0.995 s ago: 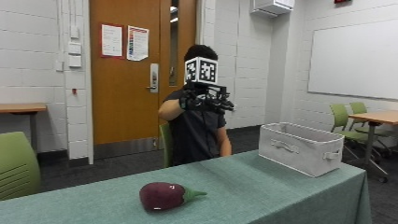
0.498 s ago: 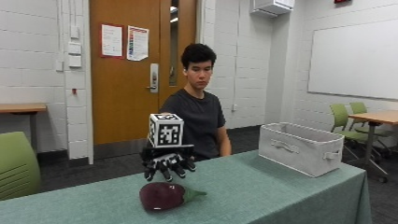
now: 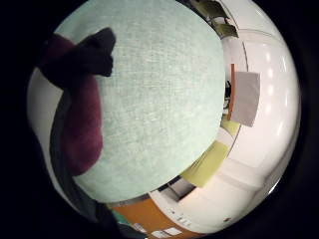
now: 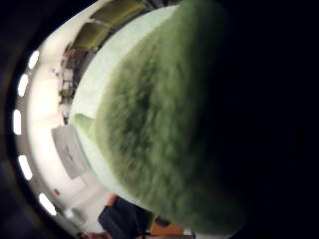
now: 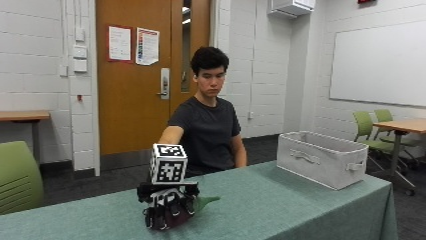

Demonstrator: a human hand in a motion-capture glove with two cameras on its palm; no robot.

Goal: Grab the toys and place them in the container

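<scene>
Outside view: my gloved right hand (image 5: 168,212) sits on the plush purple eggplant toy with its green stalk (image 5: 205,201), fingers seemingly curled around it on the green tablecloth (image 5: 279,200). It looks soft and light; gripping mid-body should suit. The white fabric container (image 5: 324,159) stands well apart.

Purple plush eggplant (image 5: 174,214) (green stem) on table; grey container (image 5: 322,159) apart.

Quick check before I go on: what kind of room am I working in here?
Most likely a classroom or meeting room: a whiteboard on the painted block wall, green chairs at other tables, and a wooden door with notices posted on it.
</scene>
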